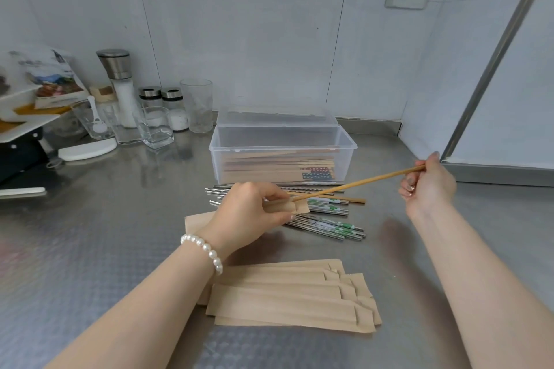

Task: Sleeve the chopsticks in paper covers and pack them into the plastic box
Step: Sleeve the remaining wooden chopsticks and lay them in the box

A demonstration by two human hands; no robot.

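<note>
My left hand [251,216] pinches the open end of a brown paper cover [287,206]; the rest of the cover runs under the hand to the left. My right hand [428,186] grips the far end of wooden chopsticks [359,183], whose tips sit at the cover's mouth. Loose metal chopsticks [326,219] with green print lie in a pile on the steel counter between my hands. Behind them stands the clear plastic box [281,145], lid open, with several sleeved chopsticks inside. A stack of empty paper covers [287,293] lies near me.
Glasses [154,129], shakers [172,108] and a grinder [120,84] stand at the back left by the tiled wall. A white lid [87,149] and a tray rack sit at the far left. A metal frame edge [494,171] runs along the right.
</note>
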